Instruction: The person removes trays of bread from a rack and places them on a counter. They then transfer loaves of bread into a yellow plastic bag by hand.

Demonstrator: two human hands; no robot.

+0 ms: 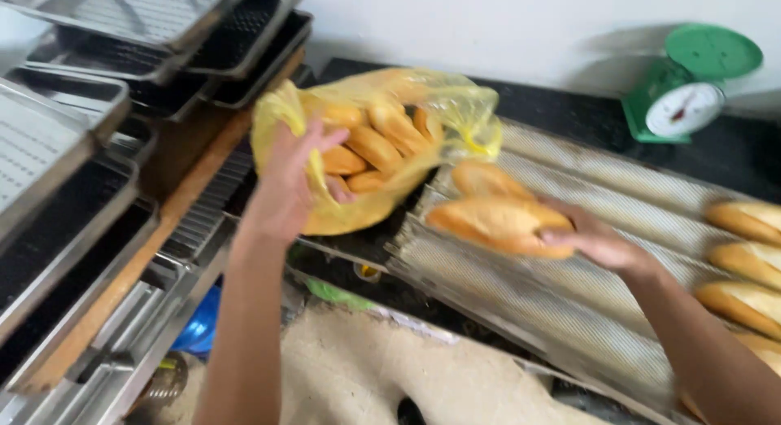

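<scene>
So the thing everything hangs on here is how the golden-brown elongated bread loaf (498, 224) sits relative to the thin yellow see-through plastic bag (382, 140). The loaf is just to the right of the bag and a bit lower, very near its mouth but not inside as far as the blurry frame lets anyone tell. Its long axis runs roughly left-right, tilted slightly, with the pointed left end aimed at the bag. The person's right hand (594, 239) is wrapped around the loaf's right end, fingers closed on it, and there looks to be a second loaf (486, 179) right behind it, possibly in the same grip, hard to say. The left hand (294, 181) is on the bag's left side, fingers pinching the plastic and holding it up and open; the bag already has several similar loaves in it. So the right hand is the one nearer the loaf, the left is on the far side of the bag. All this hovers over the ridged grey metal baking tray (586, 311), right of the bag, with more loaves (744, 258) at its far right edge.
</scene>
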